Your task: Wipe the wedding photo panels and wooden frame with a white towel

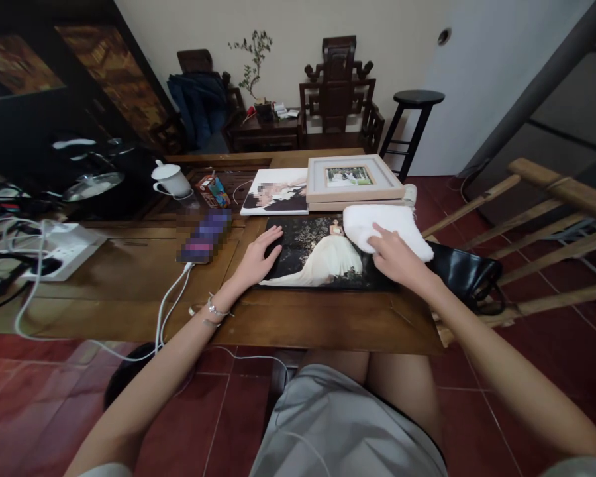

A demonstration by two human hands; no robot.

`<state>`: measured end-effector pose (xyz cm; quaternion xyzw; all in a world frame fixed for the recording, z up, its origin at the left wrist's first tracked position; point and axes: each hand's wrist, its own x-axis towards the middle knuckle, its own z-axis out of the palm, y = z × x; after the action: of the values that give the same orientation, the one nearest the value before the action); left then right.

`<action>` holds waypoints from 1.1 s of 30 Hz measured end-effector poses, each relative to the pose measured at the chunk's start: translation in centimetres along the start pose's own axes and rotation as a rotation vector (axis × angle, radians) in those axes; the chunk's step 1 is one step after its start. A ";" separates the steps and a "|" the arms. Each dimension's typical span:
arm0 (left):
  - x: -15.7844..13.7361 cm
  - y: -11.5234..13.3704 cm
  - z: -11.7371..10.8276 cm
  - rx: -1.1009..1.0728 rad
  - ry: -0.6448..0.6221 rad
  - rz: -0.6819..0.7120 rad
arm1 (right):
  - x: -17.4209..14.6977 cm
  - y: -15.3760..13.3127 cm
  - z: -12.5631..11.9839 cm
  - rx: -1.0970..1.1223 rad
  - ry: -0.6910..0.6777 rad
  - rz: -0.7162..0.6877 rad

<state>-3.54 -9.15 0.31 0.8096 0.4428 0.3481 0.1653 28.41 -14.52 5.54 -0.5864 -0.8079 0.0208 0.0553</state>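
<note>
A glossy photo panel (298, 248) of a person in a white gown against dark foliage lies flat on the wooden table (293, 324). My left hand (259, 257) rests at the panel's left edge, fingers stretched out, holding nothing. On the panel's right part, my right hand (396, 255) grips a folded white towel (390, 222), its index finger extended over the cloth and the other fingers curled. The towel covers the panel's upper right corner. Just behind the panel lie a white-edged photo print (274, 192) and a light wooden picture frame (357, 177).
Left of the panel are a phone (203, 236) with a white cable, a drink carton (213, 191), a lidded white cup (171, 179) and a power strip (69, 248). A black bag (464, 268) lies at the right, beside a wooden chair (551, 199).
</note>
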 end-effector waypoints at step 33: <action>0.2 -0.3 0.2 0.004 0.005 0.014 | 0.9 -1.9 0.5 -0.060 -0.012 -0.074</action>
<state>-3.47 -8.81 0.11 0.8121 0.4384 0.3502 0.1601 26.31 -14.26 5.27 -0.5572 -0.8297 -0.0019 0.0336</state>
